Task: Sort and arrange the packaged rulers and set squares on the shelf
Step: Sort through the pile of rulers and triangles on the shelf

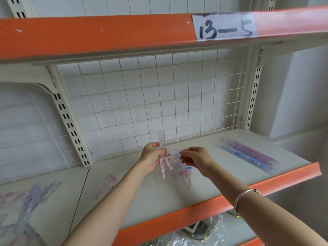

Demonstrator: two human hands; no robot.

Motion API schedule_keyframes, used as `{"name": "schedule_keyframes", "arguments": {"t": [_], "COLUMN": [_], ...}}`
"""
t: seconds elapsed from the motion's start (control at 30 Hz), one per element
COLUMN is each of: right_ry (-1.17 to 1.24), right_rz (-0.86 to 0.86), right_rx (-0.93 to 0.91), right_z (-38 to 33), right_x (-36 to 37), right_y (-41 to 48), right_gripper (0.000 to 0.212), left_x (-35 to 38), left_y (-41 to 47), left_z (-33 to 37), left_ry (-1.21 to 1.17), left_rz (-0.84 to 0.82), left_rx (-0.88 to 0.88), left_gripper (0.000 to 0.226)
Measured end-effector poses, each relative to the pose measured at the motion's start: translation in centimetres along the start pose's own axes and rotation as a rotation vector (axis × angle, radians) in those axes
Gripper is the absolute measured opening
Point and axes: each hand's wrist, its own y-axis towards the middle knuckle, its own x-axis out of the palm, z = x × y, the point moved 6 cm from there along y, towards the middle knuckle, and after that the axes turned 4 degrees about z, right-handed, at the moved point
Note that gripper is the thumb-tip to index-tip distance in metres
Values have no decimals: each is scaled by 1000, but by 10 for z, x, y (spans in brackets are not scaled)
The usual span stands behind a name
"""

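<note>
shelf (229,167): bare room mid-board; orange lip (221,198) at near edge | ruler stack (248,155) lying far right, long axis slanting toward the back; loose pile (26,201) far left | held bundle (167,166) above mid-shelf, long axis upright, between both hands | left hand (152,156) clasping bundle; right hand (197,157) pinching its upper edge, nearer the stack

A white paper label (224,26) taped to the orange front edge of the upper shelf (106,34) reads "13-5" in black handwriting. Print on the packaged rulers (248,155) is too blurred to read.
</note>
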Motion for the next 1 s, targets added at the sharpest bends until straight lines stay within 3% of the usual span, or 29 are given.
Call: {"name": "schedule_keyframes", "arguments": {"t": [0.13,0.4,0.63,0.87,1.0], "right_ry": [71,39,-331,-888,-1048], "right_rz": [35,-99,-187,-490,-564], "right_rx": [2,-136,-509,-843,-833], "right_z": [-2,-8,-11,7,15], "right_x": [19,107,188,230,228], "right_y": [0,-2,-29,-48,-46], "right_gripper": [7,10,11,14,16], "left_x": [-43,-146,-202,-218,-210], "left_y": [3,-11,-32,-35,-33], "left_z": [9,30,39,34,33], "left_ry": [46,111,82,98,118], "left_rz": [145,359,408,380,333], "left_rx": [62,142,157,157,147], "left_gripper": [27,27,32,34,30]}}
